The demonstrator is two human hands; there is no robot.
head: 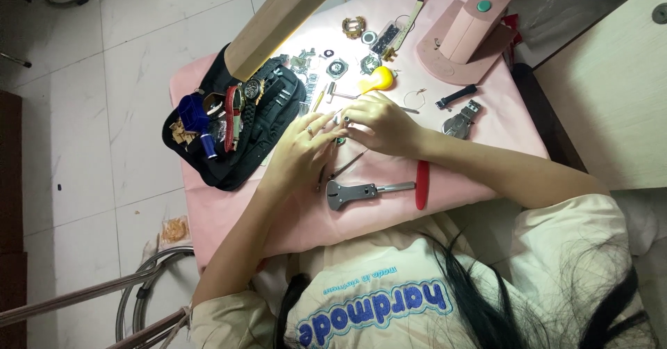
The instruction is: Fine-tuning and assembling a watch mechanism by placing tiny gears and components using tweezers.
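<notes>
My left hand [300, 153] and my right hand [381, 122] meet fingertip to fingertip over the middle of the pink table cover [486, 147]. Between the fingers of both hands is a small dark watch part [341, 139], mostly hidden. There is a ring on one finger of my left hand. A thin metal tool [351, 163] lies just below the hands. Nearer to me lie a grey watch case wrench [356, 194] and a red-handled tool [422, 184].
A black tool pouch [267, 137] with watches, straps and blue items lies open at the left. A yellow dust blower [379, 79], loose watch parts [338, 67], a metal watch band [463, 122] and a pink lamp base [464, 43] lie beyond the hands. A wooden lamp arm [278, 19] overhangs the pouch.
</notes>
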